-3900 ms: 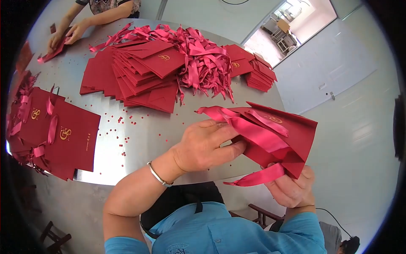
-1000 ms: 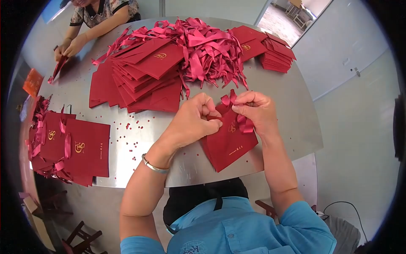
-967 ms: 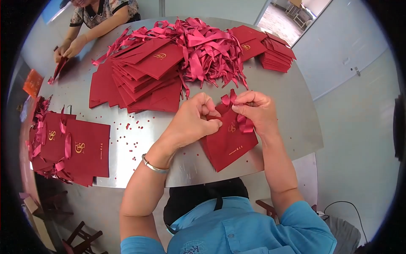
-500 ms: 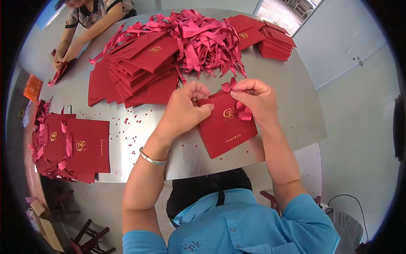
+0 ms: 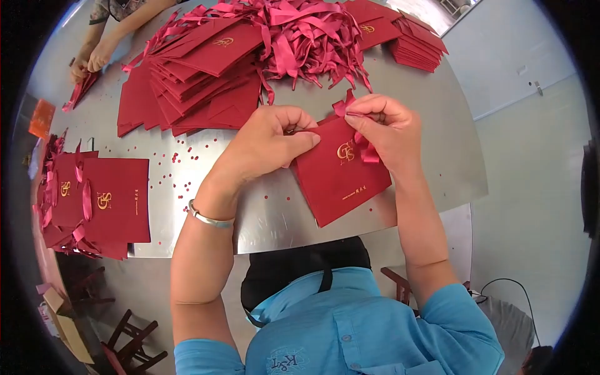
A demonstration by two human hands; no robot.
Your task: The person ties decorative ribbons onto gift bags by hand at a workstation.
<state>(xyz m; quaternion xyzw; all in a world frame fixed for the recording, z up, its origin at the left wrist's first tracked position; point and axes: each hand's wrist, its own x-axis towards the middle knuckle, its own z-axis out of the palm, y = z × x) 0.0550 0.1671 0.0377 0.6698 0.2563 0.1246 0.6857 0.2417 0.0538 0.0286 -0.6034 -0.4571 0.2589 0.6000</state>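
Note:
A small red paper bag (image 5: 340, 181) with gold lettering is tilted over the near part of the metal table. At its upper left edge my left hand (image 5: 269, 140) is closed, thumb in front and fingers partly hidden behind. My right hand (image 5: 387, 128) pinches a pink ribbon (image 5: 370, 153) at the bag's top edge. Part of the ribbon sticks up above my fingertips and a loop hangs down the bag's front. The inside of the bag cannot be seen.
Stacked red bags (image 5: 206, 69) and a heap of pink ribbons (image 5: 306, 40) lie beyond my hands. More folded bags (image 5: 419, 44) sit far right. Ribboned bags (image 5: 119, 200) pile at left. Red paper dots (image 5: 178, 159) dot the table (image 5: 262, 231). Another person's hands (image 5: 90, 62) hold a red piece.
The view has shifted slightly, so the table's contents sit higher in the picture. My left hand stays at the bag's edge and my right hand still pinches the ribbon.

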